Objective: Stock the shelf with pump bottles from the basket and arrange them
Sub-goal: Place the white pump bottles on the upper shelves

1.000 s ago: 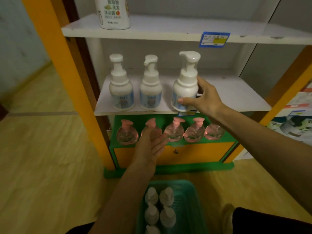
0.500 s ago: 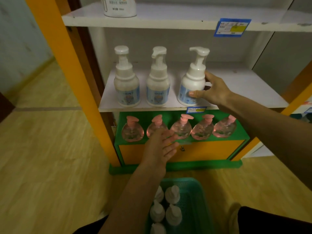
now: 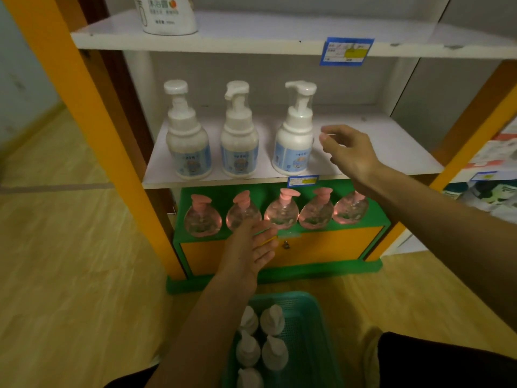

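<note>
Nearest: green basket (image 3: pixel 313 331) on the floor at bottom centre, holding five white pump bottles (image 3: pixel 272 322) visible in two columns, all upright, long axes vertical, pump heads up toward the camera. Nozzle directions too dim to read.

Directly above the basket: left hand (image 3: pixel 249 249), palm down, fingers straight and slightly spread, holding nothing. Basket bottles straight below and slightly behind this hand, along the forearm. Judged the nearer hand for the next pick; a downward reach with a grip round a bottle neck appears to be called for.

Behind the left hand: five clear pink bottles (image 3: pixel 281 214) in a row on the green cabinet (image 3: pixel 363 221), not part of the stock in hand.

Next level up: middle shelf (image 3: pixel 391 152) with three white pump bottles in a row along the front edge, all upright. Left bottle (image 3: pixel 188 147) and middle bottle (image 3: pixel 239 144) with labels facing front; third bottle (image 3: pixel 293 144) with label turned slightly left, nozzle pointing right.

Right hand (image 3: pixel 349 152) just right of the third bottle, apart from it, fingers loosely curled, gripping nothing. Bare shelf surface right of that hand, judged the next placement spot.

Farthest: top shelf (image 3: pixel 279 35) with one large white container (image 3: pixel 167 15) and a blue price tag (image 3: pixel 346 51).
</note>
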